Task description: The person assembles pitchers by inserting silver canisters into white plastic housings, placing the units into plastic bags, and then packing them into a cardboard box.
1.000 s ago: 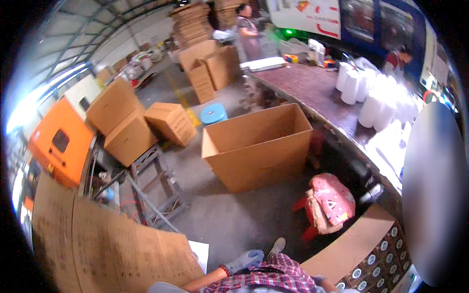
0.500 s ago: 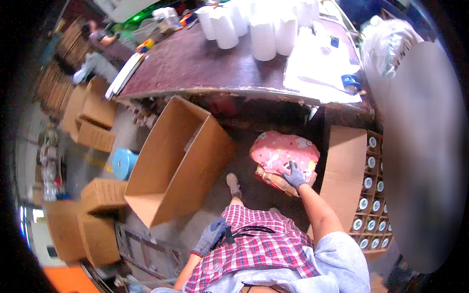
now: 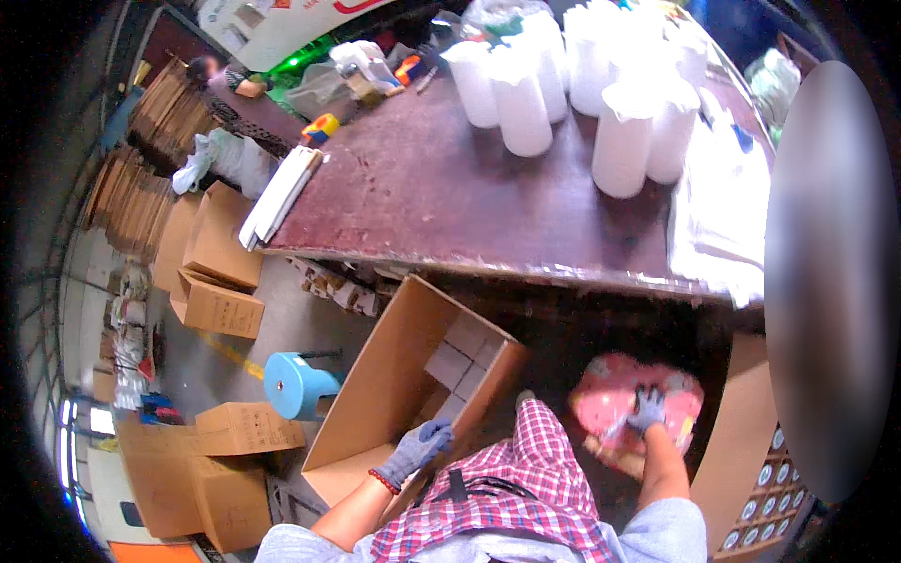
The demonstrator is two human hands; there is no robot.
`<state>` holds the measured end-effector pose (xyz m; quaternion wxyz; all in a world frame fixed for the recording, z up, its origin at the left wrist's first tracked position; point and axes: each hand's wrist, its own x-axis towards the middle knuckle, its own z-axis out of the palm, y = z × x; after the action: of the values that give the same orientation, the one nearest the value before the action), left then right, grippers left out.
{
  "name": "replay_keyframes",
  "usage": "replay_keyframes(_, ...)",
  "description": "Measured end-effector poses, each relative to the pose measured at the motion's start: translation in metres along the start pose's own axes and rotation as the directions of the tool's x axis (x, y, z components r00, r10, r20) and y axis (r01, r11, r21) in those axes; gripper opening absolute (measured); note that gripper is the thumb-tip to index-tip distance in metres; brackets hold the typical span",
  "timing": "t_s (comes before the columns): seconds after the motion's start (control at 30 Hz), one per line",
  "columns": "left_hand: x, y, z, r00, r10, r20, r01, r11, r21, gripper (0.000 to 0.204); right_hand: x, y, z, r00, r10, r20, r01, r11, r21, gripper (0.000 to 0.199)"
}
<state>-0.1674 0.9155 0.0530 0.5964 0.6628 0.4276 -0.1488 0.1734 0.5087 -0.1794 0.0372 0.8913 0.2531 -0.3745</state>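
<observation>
My right hand [image 3: 648,410], in a grey glove, lies with its fingers spread on a pink patterned cushion [image 3: 601,403]. The cushion sits low under the table, on a piece of brown material. My left hand [image 3: 413,452], also gloved, with a red bracelet at the wrist, is over the near side of a tall open cardboard box [image 3: 375,375]. Its fingers are loosely extended; whether they touch the box rim cannot be made out. Several pale square-faced packs [image 3: 460,361] show inside the box.
A dark red table [image 3: 422,206] holds several white wrapped cylinders [image 3: 526,113] and white sheets [image 3: 718,211]. A blue stool [image 3: 296,387] and more cartons [image 3: 221,305] stand left. A divided carton of round-topped items [image 3: 760,488] is right. A person [image 3: 235,89] is far left.
My view has turned, so the table and boxes sit lower and further right. My left hand has gone from my lap to the open box's side. My right hand stays on the cushion.
</observation>
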Motion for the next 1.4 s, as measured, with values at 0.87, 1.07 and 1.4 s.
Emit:
replay_keyframes(0.87,0.123,0.161,0.031,0.901,0.409,0.142,-0.275,0.793,-0.543,0.042,-0.088,0.095,-0.129,0.899,0.334,0.284,-0.326,0.077,0.942,0.042)
replay_keyframes(1.07,0.194,0.205,0.149,0.973,0.133,0.191,0.000,0.821,-0.570,0.048,-0.036,0.149,-0.194,0.978,0.001,0.207,-0.156,0.660,0.735,0.046)
replay_keyframes(1.4,0.186,0.243,0.244,0.963,0.235,-0.131,-0.021,0.552,0.834,0.053,0.053,0.282,-0.188,0.785,-0.379,0.489,-0.140,0.662,0.737,0.031)
